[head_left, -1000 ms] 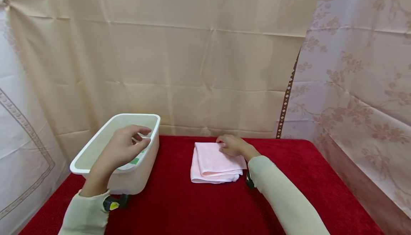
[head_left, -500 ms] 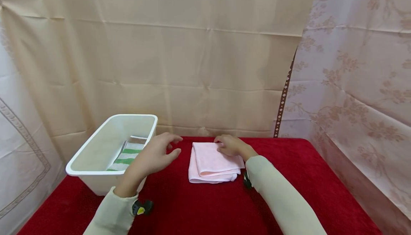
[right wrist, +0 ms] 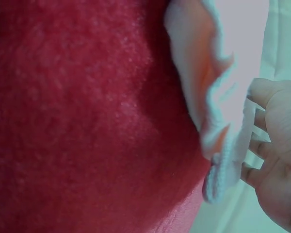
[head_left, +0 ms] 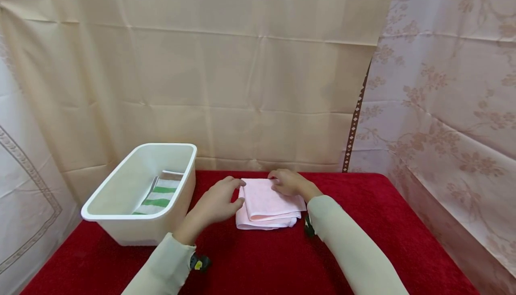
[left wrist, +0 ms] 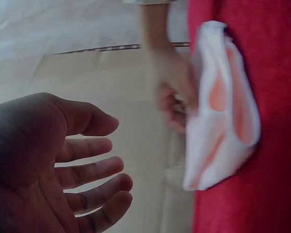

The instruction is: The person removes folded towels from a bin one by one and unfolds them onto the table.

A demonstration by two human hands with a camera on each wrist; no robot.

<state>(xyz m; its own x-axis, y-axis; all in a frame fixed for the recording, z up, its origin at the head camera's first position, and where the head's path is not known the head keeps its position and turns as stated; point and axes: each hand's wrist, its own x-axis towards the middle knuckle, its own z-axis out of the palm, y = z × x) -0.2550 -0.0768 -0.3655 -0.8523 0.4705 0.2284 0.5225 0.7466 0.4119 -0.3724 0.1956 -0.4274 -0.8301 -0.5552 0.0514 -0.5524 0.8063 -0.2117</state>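
Note:
A folded pink cloth [head_left: 269, 201] lies on the red table cover, its layers showing along the near edge. My right hand [head_left: 291, 183] rests its fingertips on the cloth's right part; in the right wrist view the fingers [right wrist: 262, 92] are loosely bent against its surface. Close by the cloth's left edge is my left hand [head_left: 217, 201], palm facing it, holding nothing. The left wrist view shows that hand's fingers [left wrist: 94, 172] spread and relaxed, apart from the pink cloth [left wrist: 220, 116].
On the left of the red table cover [head_left: 250, 263] stands a white plastic tub [head_left: 137, 234]. Inside it lies a green-and-white striped cloth [head_left: 163, 193]. A beige curtain [head_left: 225, 84] hangs behind the table, with a floral curtain [head_left: 447, 106] on the right.
My left hand has moved right, from over the tub to beside the pink cloth, uncovering the striped cloth in the tub. The right hand has stayed on the pink cloth.

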